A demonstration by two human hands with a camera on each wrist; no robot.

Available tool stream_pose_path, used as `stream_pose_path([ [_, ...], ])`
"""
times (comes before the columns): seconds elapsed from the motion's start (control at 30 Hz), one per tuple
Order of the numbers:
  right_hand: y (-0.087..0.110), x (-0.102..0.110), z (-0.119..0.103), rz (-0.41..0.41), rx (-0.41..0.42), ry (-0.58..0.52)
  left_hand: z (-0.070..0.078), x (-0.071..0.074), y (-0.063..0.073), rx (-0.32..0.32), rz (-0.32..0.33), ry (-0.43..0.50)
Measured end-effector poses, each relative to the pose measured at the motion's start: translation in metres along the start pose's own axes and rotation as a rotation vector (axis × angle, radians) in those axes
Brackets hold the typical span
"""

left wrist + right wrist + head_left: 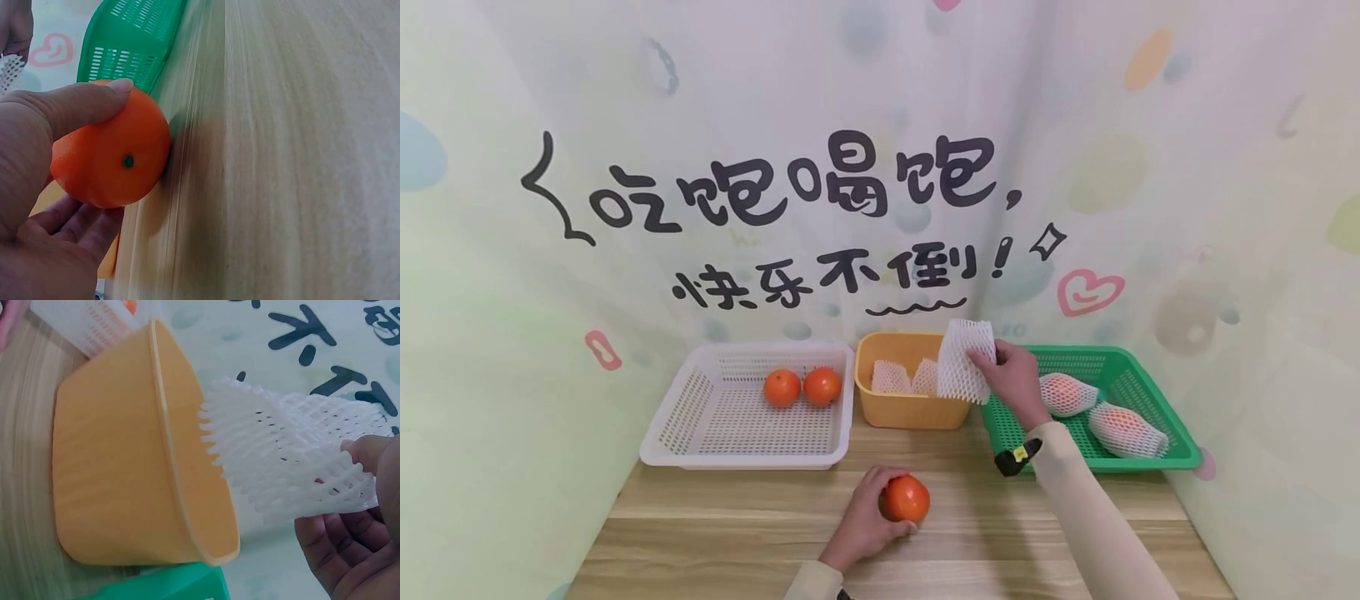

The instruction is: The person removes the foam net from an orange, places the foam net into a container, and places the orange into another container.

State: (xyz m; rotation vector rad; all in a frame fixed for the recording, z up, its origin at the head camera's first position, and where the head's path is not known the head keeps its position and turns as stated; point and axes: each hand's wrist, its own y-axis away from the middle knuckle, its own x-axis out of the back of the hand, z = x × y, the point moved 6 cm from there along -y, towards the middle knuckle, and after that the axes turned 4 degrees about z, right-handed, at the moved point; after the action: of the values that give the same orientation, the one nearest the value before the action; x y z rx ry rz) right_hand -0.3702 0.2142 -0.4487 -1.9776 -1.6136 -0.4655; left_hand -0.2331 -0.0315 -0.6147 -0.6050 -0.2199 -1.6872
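My left hand (pixel 867 518) grips an orange (pixel 907 500) low over the front middle of the wooden table, thumb on one side and fingers on the other. A small green stem spot shows on this orange (pixel 115 150) in the left wrist view. Above the right end of the yellow bin (pixel 910 411), my right hand (pixel 1018 382) pinches a white foam net sleeve (pixel 966 362) between thumb and fingers. The sleeve looks flat, with its lattice edge beside the bin's rim in the right wrist view. More foam net sleeves (pixel 891 377) stand inside the bin.
At the back left is a white basket (pixel 745 461) with two oranges (pixel 802 387) in it. A green basket (pixel 1180 457) at the back right holds two net-wrapped fruits (pixel 1126 430). A printed curtain (pixel 880 100) hangs behind the wooden table (pixel 722 533).
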Motion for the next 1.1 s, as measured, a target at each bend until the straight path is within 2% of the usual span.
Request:
stream_pose_path([
  [0.2,-0.027,-0.004,-0.001,-0.040,-0.029,0.103,0.001,0.003,0.001,-0.018,0.012,-0.011],
  [0.47,-0.047,-0.014,0.003,-0.078,-0.068,0.182,-0.001,0.002,0.001,0.011,0.001,-0.002],
  [0.63,-0.054,-0.018,0.010,-0.089,-0.110,0.246,-0.003,0.001,0.000,0.031,-0.006,-0.004],
  [0.73,-0.056,-0.021,0.014,-0.108,-0.126,0.292,-0.003,0.001,0.001,0.021,0.000,-0.008],
  [0.93,-0.059,-0.030,0.017,-0.146,-0.113,0.369,-0.002,0.001,0.001,0.014,0.009,0.002],
  [1.1,-0.058,-0.035,0.016,-0.189,-0.104,0.382,-0.003,0.002,0.002,0.011,0.016,-0.002],
])
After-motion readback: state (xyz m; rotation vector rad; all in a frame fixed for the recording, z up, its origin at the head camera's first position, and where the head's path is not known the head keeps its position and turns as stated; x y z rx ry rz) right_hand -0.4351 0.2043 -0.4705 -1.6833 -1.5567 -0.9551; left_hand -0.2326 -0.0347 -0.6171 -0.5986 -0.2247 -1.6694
